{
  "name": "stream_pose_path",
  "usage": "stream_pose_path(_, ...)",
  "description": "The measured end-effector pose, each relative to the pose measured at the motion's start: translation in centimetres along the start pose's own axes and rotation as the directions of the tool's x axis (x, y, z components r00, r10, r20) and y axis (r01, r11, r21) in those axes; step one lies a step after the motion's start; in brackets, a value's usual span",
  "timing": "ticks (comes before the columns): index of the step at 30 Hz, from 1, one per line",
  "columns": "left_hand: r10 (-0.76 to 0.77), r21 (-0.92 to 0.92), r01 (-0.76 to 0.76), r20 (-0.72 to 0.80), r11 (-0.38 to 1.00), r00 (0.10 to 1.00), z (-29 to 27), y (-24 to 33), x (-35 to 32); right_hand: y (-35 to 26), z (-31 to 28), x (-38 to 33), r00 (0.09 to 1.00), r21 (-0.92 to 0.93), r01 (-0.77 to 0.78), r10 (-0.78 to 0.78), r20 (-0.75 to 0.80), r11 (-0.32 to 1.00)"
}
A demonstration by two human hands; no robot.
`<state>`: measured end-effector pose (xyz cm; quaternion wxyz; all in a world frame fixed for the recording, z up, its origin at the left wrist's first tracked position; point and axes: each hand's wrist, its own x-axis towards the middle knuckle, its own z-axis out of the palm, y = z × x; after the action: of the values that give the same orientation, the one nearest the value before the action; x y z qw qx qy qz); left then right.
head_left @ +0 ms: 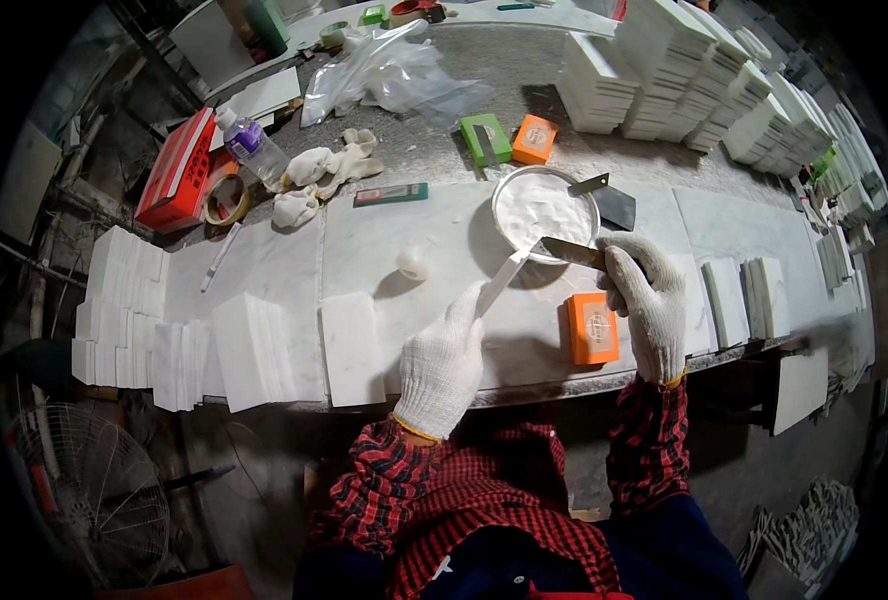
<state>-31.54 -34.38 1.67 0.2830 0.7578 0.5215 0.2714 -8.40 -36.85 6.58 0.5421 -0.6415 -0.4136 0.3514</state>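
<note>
My left hand (442, 362), in a white knit glove, grips a thin white tile (504, 280) seen nearly edge-on. In my gloved right hand (647, 300) is a putty knife (572, 252), its dark blade pointing left to the tile's far end. Blade and tile end meet or nearly meet over the near rim of a round tub (497, 222) of white paste (544, 208). Another scraper (590, 184) rests across the tub's right rim, beside a dark flat piece (617, 208). An orange box (594, 328) lies between my hands, close to the right one.
White tiles stand in stacks at left (254, 350) and far right (654, 80). A small white rounded object (412, 265), green box (486, 140), second orange box (535, 138), flat teal pack (391, 195), gloves (329, 165), bottle (252, 145) and plastic sheeting (394, 75) lie about. A fan (94, 490) stands lower left.
</note>
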Motion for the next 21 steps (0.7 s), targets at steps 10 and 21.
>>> stream_pose_path(10, 0.019, -0.022, -0.021, -0.069, 1.0, 0.997, 0.7, 0.2, -0.8, 0.3, 2.7, -3.4, 0.995, 0.066, 0.047, -0.041, -0.094, 0.997)
stream_pose_path(21, 0.145, -0.07, -0.168, -0.255, 0.983, 0.956, 2.2, -1.6, -3.4, 1.4, 1.5, -4.9, 0.989, 0.174, -0.006, 0.032, -0.148, 0.985)
